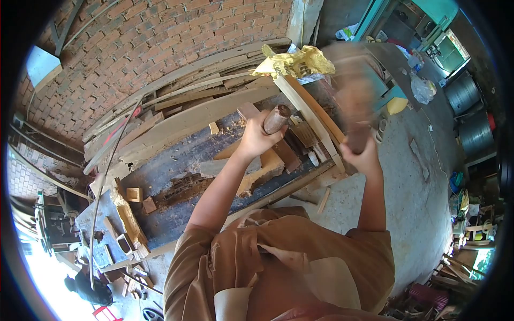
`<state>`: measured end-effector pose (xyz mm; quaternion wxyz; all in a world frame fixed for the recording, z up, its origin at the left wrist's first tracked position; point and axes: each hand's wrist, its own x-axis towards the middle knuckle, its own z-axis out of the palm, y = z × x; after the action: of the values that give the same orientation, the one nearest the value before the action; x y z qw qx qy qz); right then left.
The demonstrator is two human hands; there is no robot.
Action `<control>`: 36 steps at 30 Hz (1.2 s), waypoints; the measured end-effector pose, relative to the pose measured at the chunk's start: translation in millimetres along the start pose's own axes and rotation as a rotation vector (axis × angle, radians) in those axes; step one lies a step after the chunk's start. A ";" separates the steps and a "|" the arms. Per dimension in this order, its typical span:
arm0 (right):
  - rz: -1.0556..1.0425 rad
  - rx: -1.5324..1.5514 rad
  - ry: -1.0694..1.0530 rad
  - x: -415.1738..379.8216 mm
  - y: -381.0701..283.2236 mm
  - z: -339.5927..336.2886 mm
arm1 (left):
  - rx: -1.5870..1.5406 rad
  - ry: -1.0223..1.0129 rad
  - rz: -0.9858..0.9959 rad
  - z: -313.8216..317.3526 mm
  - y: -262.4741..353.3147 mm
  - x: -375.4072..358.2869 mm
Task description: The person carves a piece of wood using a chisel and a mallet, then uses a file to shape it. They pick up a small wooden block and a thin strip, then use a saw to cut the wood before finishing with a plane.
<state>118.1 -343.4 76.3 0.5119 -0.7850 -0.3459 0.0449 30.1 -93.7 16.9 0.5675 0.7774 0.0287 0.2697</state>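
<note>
My left hand (255,138) is wrapped round a chisel by its thick, round wooden handle (277,119), whose butt end points up toward me. The lower end of the chisel is hidden behind my hand and forearm. To the right, my right hand (364,156) grips a wooden mallet (354,99), raised and smeared by motion. Beneath the left hand, wood pieces lie on the dark bench top, among them a pale block (267,170) and a greyish flat piece (222,167). A long squared beam (308,115) runs along the bench's right end, between the two hands.
Wood chips and offcuts litter the dark workbench (160,176). A yellow bag (294,63) lies at its far end. Long planks (187,99) are stacked against the brick wall (160,43). Metal drums (474,134) stand at the right, beyond the concrete floor (407,198).
</note>
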 end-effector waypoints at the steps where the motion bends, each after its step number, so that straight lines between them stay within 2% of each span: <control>1: -0.048 -0.247 -0.076 0.3 -11.7 0.5 | 0.005 -0.004 0.014 1.4 -0.2 0.2; 2: 0.118 -0.287 -0.220 -0.6 -18.7 -3.4 | 0.005 -0.004 0.015 1.9 0.6 -1.2; 3: 0.115 -0.285 -0.219 -1.9 -14.9 -7.4 | -0.004 -0.007 0.031 1.1 1.6 -2.6; 5: -0.055 -0.283 -0.029 -2.6 -4.2 -17.2 | -0.009 -0.005 0.048 -2.9 2.6 -0.7; 6: -0.103 -0.167 0.109 -3.7 -9.1 -13.5 | -0.002 -0.010 0.025 -3.6 3.1 -0.9; 7: -0.101 -0.168 0.101 -5.0 -4.9 -12.2 | 0.004 -0.014 -0.001 -3.8 3.5 -2.1; 9: 0.062 0.347 0.085 -8.8 13.0 -5.2 | -0.012 -0.011 -0.023 -3.9 4.4 -1.0; 11: 0.062 0.343 0.022 -10.9 16.7 -3.3 | -0.029 -0.015 -0.035 -0.9 3.9 -0.3; 13: 0.012 -0.272 -0.188 -7.7 -13.5 2.0 | -0.071 0.009 -0.004 3.5 -1.7 -0.3; 14: 0.075 -0.308 -0.216 -8.9 -4.0 -2.8 | -0.066 0.009 -0.001 3.8 -3.4 0.0; 15: 0.069 -0.302 -0.213 -8.5 -0.8 -9.2 | -0.042 -0.001 0.010 2.6 -4.9 1.5; 18: -0.048 -0.091 0.111 -10.1 -1.4 -18.9 | -0.032 -0.020 0.001 0.5 -5.7 1.7; 19: -0.040 -0.095 0.112 -10.2 3.1 -17.3 | -0.045 -0.030 -0.014 1.6 -5.2 0.6; 21: 0.038 0.225 0.092 -11.6 19.4 -9.7 | -0.040 -0.053 -0.029 4.0 1.1 -0.7; 23: 0.053 0.122 0.082 -13.1 19.7 -1.2 | -0.033 -0.073 -0.031 7.9 3.5 0.6; 25: 0.069 -0.324 -0.160 -12.6 -0.5 3.8 | -0.046 -0.063 0.012 10.8 2.8 -2.1; 27: 0.113 -0.256 -0.176 -11.9 -1.6 -7.2 | -0.050 -0.069 0.009 9.3 -2.9 -3.3; 30: -0.030 -0.153 0.116 -13.1 5.8 -15.1 | -0.096 -0.066 -0.016 6.9 -3.7 -0.1; 31: -0.022 -0.157 0.116 -15.1 16.9 -10.3 | -0.130 -0.066 -0.039 6.5 -3.6 -1.1; 33: 0.077 0.256 0.131 -17.4 35.8 6.3 | -0.093 -0.083 -0.040 5.8 -12.3 -1.1; 34: 0.015 0.316 0.089 -18.5 36.2 15.6 | -0.099 -0.109 -0.065 5.9 -16.0 -1.4; 35: 0.013 0.316 0.093 -17.2 32.8 18.4 | -0.105 -0.133 -0.087 6.3 -17.3 -0.2; 36: 0.043 0.016 -0.012 -14.5 24.3 18.4 | -0.103 -0.134 -0.083 6.0 -13.3 0.8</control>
<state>111.3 -343.5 43.2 0.5152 -0.7878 -0.3316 0.0637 37.0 -93.9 4.1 0.6181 0.7616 0.0088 0.1942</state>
